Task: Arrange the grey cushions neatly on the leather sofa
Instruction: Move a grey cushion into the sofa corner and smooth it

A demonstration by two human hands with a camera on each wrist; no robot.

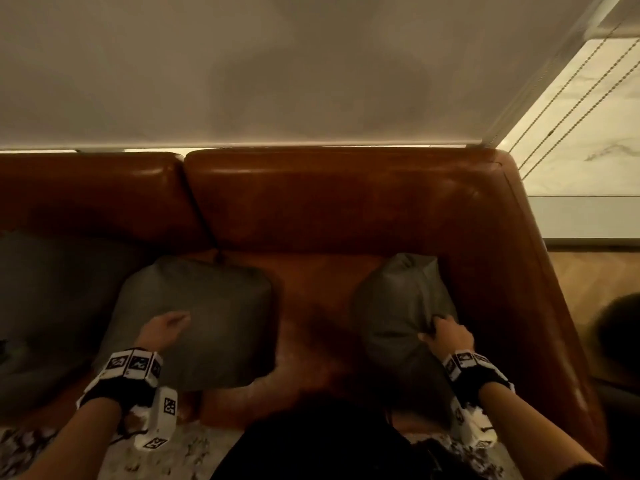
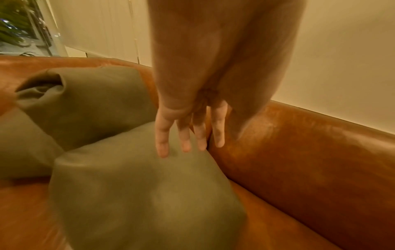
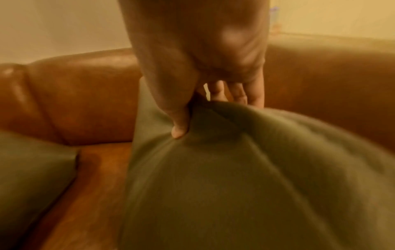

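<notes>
A brown leather sofa [image 1: 329, 209] fills the head view. One grey cushion [image 1: 207, 317] lies flat on the seat near the middle. My left hand [image 1: 166, 327] is over it with straight fingers [image 2: 162, 140] at its surface. A second grey cushion [image 1: 401, 306] stands bunched beside the right armrest. My right hand [image 1: 446, 332] pinches a fold of its fabric, thumb [image 3: 179, 128] pressed in and fingers curled over the top. A third grey cushion [image 1: 45, 289] lies at the far left, and the left wrist view shows it [image 2: 91, 101] leaning on the backrest.
The sofa's right armrest [image 1: 540, 289] runs along the right cushion. A pale wall [image 1: 277, 64] rises behind the backrest. A wooden floor [image 1: 595, 271] lies to the right, and a patterned rug [image 1: 156, 459] in front of the seat. Bare seat leather [image 1: 311, 306] shows between the two cushions.
</notes>
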